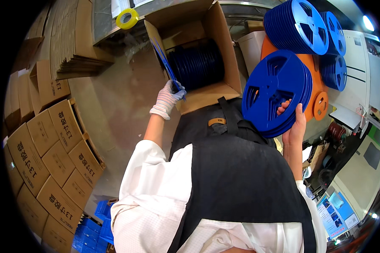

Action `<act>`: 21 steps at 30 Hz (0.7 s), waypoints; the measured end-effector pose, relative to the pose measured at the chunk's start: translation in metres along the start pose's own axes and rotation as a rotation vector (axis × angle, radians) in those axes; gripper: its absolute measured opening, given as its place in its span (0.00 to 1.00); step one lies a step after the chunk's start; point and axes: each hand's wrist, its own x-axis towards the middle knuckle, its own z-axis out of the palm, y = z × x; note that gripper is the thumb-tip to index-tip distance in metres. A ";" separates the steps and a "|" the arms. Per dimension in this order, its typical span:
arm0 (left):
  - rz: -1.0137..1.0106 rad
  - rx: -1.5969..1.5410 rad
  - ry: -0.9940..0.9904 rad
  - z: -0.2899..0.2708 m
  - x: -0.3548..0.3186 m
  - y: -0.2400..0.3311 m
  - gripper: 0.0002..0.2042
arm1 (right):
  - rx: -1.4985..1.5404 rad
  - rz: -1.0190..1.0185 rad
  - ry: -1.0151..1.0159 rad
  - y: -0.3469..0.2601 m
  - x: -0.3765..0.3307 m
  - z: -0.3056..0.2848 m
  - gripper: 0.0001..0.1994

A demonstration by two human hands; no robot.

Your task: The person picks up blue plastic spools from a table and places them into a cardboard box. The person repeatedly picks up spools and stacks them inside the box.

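My left hand (pixel 168 100), in a striped glove, is closed on the lower end of a blue reel (pixel 163 59). That reel is seen edge-on, tilted along the left wall of an open cardboard box (pixel 198 101). Inside the box lies a row of dark blue reels (pixel 196 65), packed side by side. On the right, a stack of blue plastic reels (pixel 266 74) leans above my lap. My bare right hand (pixel 297 125) grips this stack at its lower right, its fingertips showing through an opening in the front reel.
More blue reels (pixel 312 25) stand stacked on an orange surface (pixel 307 67) at the far right, beside an orange disc (pixel 320 106). Yellow tape (pixel 127 19) sits on a metal table at the back. Taped cartons (pixel 59 154) and flattened cardboard (pixel 74 38) are piled on the left.
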 end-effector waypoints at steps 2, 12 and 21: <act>-0.034 0.088 -0.018 -0.002 0.019 -0.021 0.15 | 0.008 0.002 0.010 -0.001 0.000 -0.001 0.19; -0.202 0.819 0.170 0.003 0.026 -0.030 0.39 | 0.031 -0.166 0.034 -0.007 0.001 -0.014 0.20; 0.088 0.821 0.177 0.003 -0.013 -0.014 0.32 | 0.402 -0.166 -0.100 -0.049 0.021 -0.033 0.20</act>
